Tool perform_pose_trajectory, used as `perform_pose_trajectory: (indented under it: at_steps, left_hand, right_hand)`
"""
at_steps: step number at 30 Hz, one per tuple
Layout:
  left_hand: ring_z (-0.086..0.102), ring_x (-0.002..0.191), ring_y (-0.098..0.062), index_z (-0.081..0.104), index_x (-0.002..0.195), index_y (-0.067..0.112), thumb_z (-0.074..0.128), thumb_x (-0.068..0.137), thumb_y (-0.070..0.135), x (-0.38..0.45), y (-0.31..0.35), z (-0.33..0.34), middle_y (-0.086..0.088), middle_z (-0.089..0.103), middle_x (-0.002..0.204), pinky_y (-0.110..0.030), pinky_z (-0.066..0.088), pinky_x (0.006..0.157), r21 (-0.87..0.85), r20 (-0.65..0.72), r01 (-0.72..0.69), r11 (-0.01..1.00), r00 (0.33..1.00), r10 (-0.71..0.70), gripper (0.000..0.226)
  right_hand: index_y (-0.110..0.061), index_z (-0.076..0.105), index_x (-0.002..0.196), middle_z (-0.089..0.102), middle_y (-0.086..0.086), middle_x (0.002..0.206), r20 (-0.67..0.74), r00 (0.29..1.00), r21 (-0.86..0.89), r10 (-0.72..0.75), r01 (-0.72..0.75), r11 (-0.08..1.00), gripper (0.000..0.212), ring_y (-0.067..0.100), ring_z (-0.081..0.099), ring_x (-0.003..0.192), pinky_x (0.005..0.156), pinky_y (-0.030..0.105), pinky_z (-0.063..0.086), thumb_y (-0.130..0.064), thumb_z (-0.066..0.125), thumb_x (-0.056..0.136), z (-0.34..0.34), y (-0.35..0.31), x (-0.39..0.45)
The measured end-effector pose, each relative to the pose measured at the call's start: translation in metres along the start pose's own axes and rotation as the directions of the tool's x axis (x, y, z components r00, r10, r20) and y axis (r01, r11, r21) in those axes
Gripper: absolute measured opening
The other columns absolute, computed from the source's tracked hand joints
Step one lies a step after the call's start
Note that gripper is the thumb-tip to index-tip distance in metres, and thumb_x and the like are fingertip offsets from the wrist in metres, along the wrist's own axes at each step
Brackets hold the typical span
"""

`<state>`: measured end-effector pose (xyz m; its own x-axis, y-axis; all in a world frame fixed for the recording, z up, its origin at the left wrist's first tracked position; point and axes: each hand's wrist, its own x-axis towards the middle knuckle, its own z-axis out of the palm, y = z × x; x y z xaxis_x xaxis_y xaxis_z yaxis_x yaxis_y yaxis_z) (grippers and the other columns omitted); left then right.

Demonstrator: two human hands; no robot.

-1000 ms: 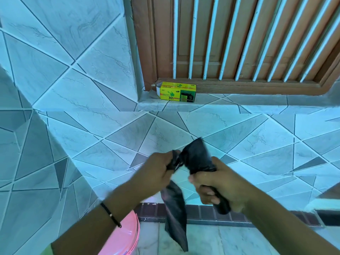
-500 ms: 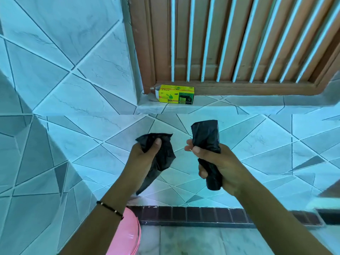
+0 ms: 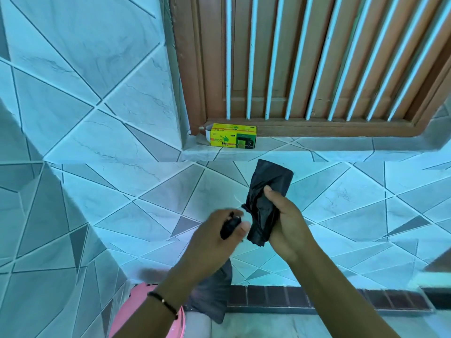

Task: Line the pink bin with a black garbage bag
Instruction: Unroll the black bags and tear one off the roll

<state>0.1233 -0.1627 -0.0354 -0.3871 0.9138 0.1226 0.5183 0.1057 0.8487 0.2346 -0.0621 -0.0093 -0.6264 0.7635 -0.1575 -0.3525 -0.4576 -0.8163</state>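
Observation:
My right hand [image 3: 285,223] grips a roll of black garbage bags [image 3: 268,191], held upright in front of the tiled wall. My left hand [image 3: 219,237] pinches one separate black garbage bag [image 3: 210,296], which hangs down below the hand and is partly hidden by my forearm. The two hands are close together, with a small gap between the bag and the roll. The pink bin [image 3: 136,306] shows only as a rim at the bottom left, under my left forearm.
A yellow and green bin-bag box [image 3: 231,139] lies on the tiled ledge [image 3: 317,147] below a wooden window with white bars [image 3: 305,69]. Blue tiled walls meet in a corner at the left. A dark tile strip [image 3: 317,298] runs along the floor edge.
My left hand dropped and moved right, toward the roll, and its bag now hangs lower. The right hand with the roll shifted slightly lower.

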Motion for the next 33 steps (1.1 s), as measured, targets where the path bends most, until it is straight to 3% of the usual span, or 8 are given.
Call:
perform_pose_trajectory:
  at_steps: [3,7,13,20,22,26,28,33]
  left_hand:
    - [0.07,0.086,-0.007,0.063,0.097,0.027,0.059,0.074,0.063,-0.002,0.004,0.013,0.005,0.071,0.09,-0.026,0.057,0.083,-0.347,0.144,0.128,0.929,0.986,-0.082,0.042]
    - [0.071,0.084,-0.011,0.062,0.102,0.033,0.068,0.081,0.032,0.004,0.005,0.016,0.005,0.074,0.093,-0.021,0.057,0.073,-0.519,0.055,0.134,0.844,0.991,-0.123,0.021]
    - [0.058,0.057,0.003,0.067,0.078,0.025,0.068,0.082,0.022,0.012,-0.006,0.005,0.018,0.065,0.061,-0.009,0.045,0.057,-0.433,-0.218,0.042,0.9,0.964,-0.15,0.006]
    - [0.058,0.059,-0.005,0.06,0.073,0.019,0.05,0.092,0.01,0.017,-0.016,-0.02,0.004,0.061,0.063,-0.018,0.048,0.067,-0.463,-0.402,0.071,0.883,0.871,-0.281,0.023]
    - [0.058,0.064,-0.012,0.06,0.075,0.019,0.051,0.093,0.015,0.016,-0.018,-0.032,0.004,0.061,0.066,-0.02,0.046,0.067,-0.406,-0.39,0.084,0.91,0.885,-0.255,0.021]
    - [0.062,0.082,-0.004,0.064,0.099,0.03,0.063,0.082,0.043,0.011,-0.012,-0.022,0.012,0.067,0.089,-0.018,0.051,0.079,-0.21,-0.119,0.112,0.971,0.983,-0.139,0.021]
    - [0.064,0.089,-0.001,0.065,0.101,0.031,0.067,0.078,0.044,0.012,-0.008,-0.014,0.016,0.069,0.095,-0.015,0.051,0.079,-0.241,-0.088,0.117,0.964,0.986,-0.142,0.026]
    - [0.053,0.049,0.001,0.064,0.068,0.019,0.07,0.081,0.024,0.012,-0.014,-0.021,0.015,0.06,0.05,-0.011,0.043,0.053,-0.314,-0.223,0.085,0.945,0.962,-0.161,0.015]
  right_hand:
    - [-0.008,0.058,0.118,0.066,0.006,0.102,0.022,0.997,-0.006,-0.069,0.069,0.998,0.048,0.019,0.062,0.094,0.086,0.033,0.052,-0.032,0.06,0.077,0.002,0.008,0.001]
    - [-0.013,0.059,0.116,0.07,0.003,0.104,0.075,0.991,-0.007,-0.114,0.114,0.993,0.068,0.016,0.066,0.097,0.085,0.03,0.055,-0.045,0.079,0.06,-0.004,0.018,0.002]
    - [-0.022,0.072,0.083,0.074,0.001,0.088,-0.022,0.995,-0.097,-0.093,0.09,0.991,0.023,0.022,0.068,0.082,0.068,0.036,0.055,-0.008,0.073,0.065,-0.024,0.016,0.002]
    - [-0.018,0.07,0.081,0.074,0.001,0.075,-0.176,0.974,-0.005,-0.142,0.143,0.99,0.022,0.02,0.068,0.062,0.055,0.031,0.058,-0.003,0.072,0.064,-0.036,0.013,-0.003]
    - [-0.015,0.067,0.089,0.074,0.002,0.078,-0.165,0.974,-0.001,-0.154,0.156,0.988,0.026,0.021,0.069,0.064,0.056,0.031,0.058,-0.002,0.072,0.067,-0.042,0.008,-0.004]
    - [-0.009,0.067,0.101,0.075,0.011,0.094,-0.059,0.994,-0.113,-0.096,0.089,0.99,0.073,0.03,0.072,0.079,0.062,0.036,0.058,-0.024,0.092,0.034,-0.032,0.015,-0.006]
    - [-0.009,0.067,0.104,0.074,0.012,0.098,-0.028,0.996,-0.187,-0.082,0.075,0.98,0.06,0.031,0.071,0.083,0.064,0.037,0.058,-0.019,0.086,0.048,-0.024,0.02,-0.008]
    - [-0.012,0.069,0.095,0.074,0.01,0.091,-0.092,0.985,-0.232,-0.147,0.122,0.965,0.028,0.033,0.07,0.082,0.064,0.038,0.059,0.006,0.068,0.074,-0.021,0.023,-0.009]
